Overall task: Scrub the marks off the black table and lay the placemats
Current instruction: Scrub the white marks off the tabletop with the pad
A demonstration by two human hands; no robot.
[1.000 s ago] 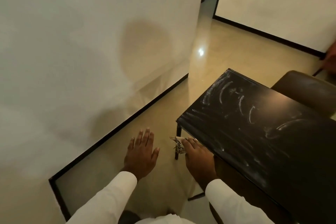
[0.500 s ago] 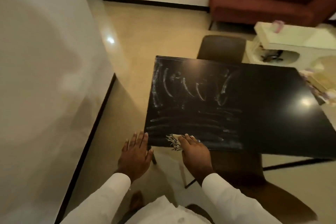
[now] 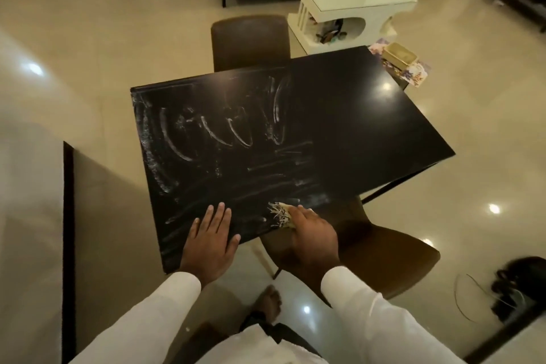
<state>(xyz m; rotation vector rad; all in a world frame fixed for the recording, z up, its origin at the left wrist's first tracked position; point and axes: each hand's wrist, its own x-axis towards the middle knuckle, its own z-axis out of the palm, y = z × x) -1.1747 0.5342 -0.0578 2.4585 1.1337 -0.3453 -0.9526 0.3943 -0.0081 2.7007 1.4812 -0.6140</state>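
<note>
Seen from the head camera, a glossy beige tiled floor surrounds a rectangular black table [image 3: 354, 115] smeared with white chalky marks [image 3: 206, 133], with arcs well beyond my fingertips and straight streaks just ahead of them. My left hand [image 3: 211, 241] lies flat on the near edge, fingers straight and released. Just to its right, my right hand [image 3: 310, 233] curls its fingers over a pale frayed scrubbing cloth [image 3: 280, 214], pressing it to the tabletop. Flat floral-printed mats [image 3: 419, 75] under a gold tin [image 3: 400, 56] sit at the far right corner, well apart from both hands.

Open black table [image 3: 354, 115] ahead; gold box [image 3: 400, 55] by its far corner.
</note>
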